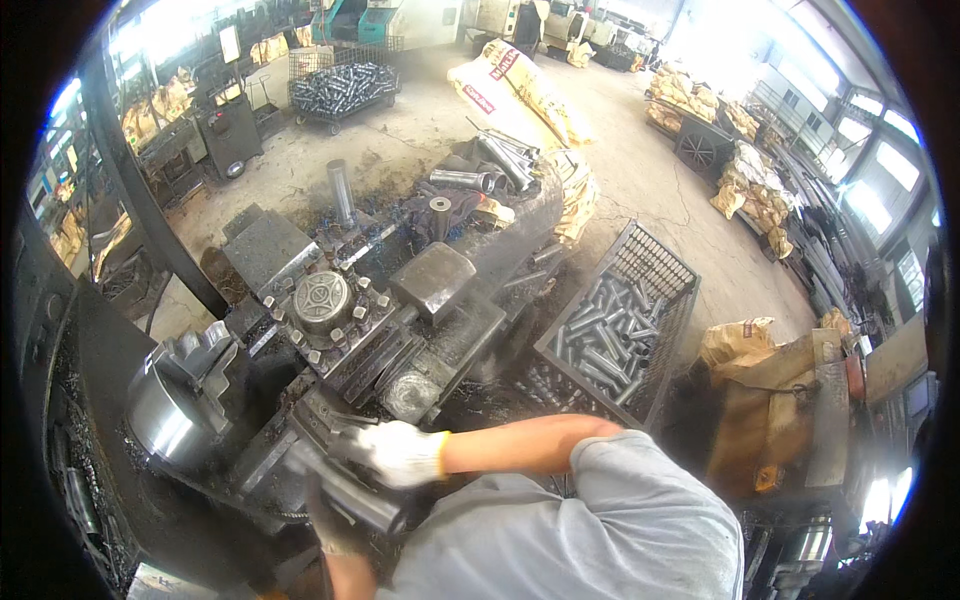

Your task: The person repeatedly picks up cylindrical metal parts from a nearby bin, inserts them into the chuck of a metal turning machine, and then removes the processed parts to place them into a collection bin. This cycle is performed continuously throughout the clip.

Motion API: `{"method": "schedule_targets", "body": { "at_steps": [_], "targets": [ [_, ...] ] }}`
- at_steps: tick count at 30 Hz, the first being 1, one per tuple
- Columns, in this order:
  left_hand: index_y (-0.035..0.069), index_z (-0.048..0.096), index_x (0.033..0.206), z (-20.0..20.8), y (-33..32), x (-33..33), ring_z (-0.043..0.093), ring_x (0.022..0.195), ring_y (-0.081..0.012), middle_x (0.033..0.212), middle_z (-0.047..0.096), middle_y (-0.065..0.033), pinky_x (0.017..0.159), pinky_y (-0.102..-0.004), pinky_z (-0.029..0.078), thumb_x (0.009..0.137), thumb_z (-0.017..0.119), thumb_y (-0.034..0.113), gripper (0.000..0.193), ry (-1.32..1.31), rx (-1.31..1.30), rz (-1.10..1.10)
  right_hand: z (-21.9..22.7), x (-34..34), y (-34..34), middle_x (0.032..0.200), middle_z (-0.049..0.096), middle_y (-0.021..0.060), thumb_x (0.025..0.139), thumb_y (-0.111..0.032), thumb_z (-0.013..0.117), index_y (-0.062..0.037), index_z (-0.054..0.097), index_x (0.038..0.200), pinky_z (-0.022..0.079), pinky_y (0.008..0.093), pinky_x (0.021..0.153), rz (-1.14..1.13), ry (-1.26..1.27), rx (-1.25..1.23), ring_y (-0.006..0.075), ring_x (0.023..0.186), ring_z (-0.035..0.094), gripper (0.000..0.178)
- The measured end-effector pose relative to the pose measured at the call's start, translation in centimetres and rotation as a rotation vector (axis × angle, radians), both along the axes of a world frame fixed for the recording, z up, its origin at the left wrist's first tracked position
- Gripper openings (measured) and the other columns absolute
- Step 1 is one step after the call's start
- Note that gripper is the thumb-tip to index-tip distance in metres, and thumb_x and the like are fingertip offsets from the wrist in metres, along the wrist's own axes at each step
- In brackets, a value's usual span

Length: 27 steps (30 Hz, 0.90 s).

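My right hand, in a white glove with a yellow cuff, reaches across the front of a lathe. Its fingers are curled at a dark metal part that blurs into the machine, so what they hold cannot be made out. Just below lies a shiny metal cylinder, slanting down to the right. My left hand is low beside that cylinder, smeared by motion and partly in shadow, with its fingers unclear. To the left is the lathe's shiny chuck. Beyond my hands stands the bolted tool post.
A black plastic crate of short metal tubes stands right of the lathe. Metal tubes and a dark cloth lie on the machine's far end. A wire cart of metal parts stands farther back. Sacks line the right side.
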<state>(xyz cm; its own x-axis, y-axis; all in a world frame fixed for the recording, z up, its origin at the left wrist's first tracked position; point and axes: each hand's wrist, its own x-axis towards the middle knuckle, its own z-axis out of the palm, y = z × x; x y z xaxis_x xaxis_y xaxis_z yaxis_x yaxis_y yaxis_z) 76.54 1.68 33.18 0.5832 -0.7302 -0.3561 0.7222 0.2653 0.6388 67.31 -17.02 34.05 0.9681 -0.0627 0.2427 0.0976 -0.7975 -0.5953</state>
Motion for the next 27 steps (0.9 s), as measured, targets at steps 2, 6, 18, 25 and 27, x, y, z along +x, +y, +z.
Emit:
{"method": "schedule_targets", "body": {
  "at_steps": [2,6,18,25,27],
  "targets": [
    [0.009,0.064,0.125,-0.7,0.7,1.4,0.076,0.082,-0.0251,0.104,0.075,-0.0094,0.073,-0.0421,0.066,0.106,0.057,0.052,0.047,0.029,0.091,0.192,-3.5,2.6,1.2,0.107,0.074,0.0229,0.086,-0.023,0.073,0.0013,0.064,0.125,0.062,0.0513,0.077,-0.15,0.258,-0.054,0.0419,0.094,0.076,0.046],
    [0.011,0.066,0.125,-2.5,2.4,4.4,0.076,0.084,-0.0267,0.103,0.075,-0.0079,0.073,-0.0415,0.066,0.11,0.052,0.052,0.046,-0.054,0.17,0.316,-5.3,5.5,0.5,0.092,0.078,0.0226,0.087,-0.029,0.071,-0.0026,0.074,0.108,0.063,0.0508,0.076,-0.344,0.444,-0.216,0.0375,0.085,0.079,0.035],
    [0.002,0.042,0.16,6.7,-3.7,8.7,0.062,0.13,-0.0321,0.143,0.063,-0.0139,0.117,-0.0488,0.043,0.111,0.049,0.054,0.072,-0.363,-0.345,0.506,10.8,14.9,0.3,0.121,0.075,0.024,0.066,-0.049,0.089,0.0027,0.061,0.136,0.059,0.0398,0.097,0.103,0.374,0.509,0.0352,0.11,0.074,0.092],
    [0.003,0.056,0.15,3.1,1.4,9.7,0.068,0.122,-0.0286,0.135,0.068,-0.015,0.112,-0.0461,0.05,0.099,0.077,0.042,0.068,-0.734,0.066,0.534,20.4,23.2,-12.2,0.111,0.075,0.0235,0.081,-0.025,0.078,-0.0015,0.063,0.125,0.065,0.0476,0.083,0.15,-0.063,-0.734,0.0344,0.098,0.079,0.052],
    [0.002,0.064,0.14,-1.6,3.8,7.0,0.069,0.119,-0.0286,0.123,0.072,-0.0148,0.112,-0.0463,0.05,0.098,0.077,0.038,0.056,-0.588,0.247,0.558,18.9,27.0,-14.7,0.108,0.077,0.0223,0.079,-0.023,0.081,-0.0043,0.069,0.123,0.065,0.0455,0.083,0.151,0.011,-1.011,0.0374,0.1,0.078,0.049]
  ]
}}
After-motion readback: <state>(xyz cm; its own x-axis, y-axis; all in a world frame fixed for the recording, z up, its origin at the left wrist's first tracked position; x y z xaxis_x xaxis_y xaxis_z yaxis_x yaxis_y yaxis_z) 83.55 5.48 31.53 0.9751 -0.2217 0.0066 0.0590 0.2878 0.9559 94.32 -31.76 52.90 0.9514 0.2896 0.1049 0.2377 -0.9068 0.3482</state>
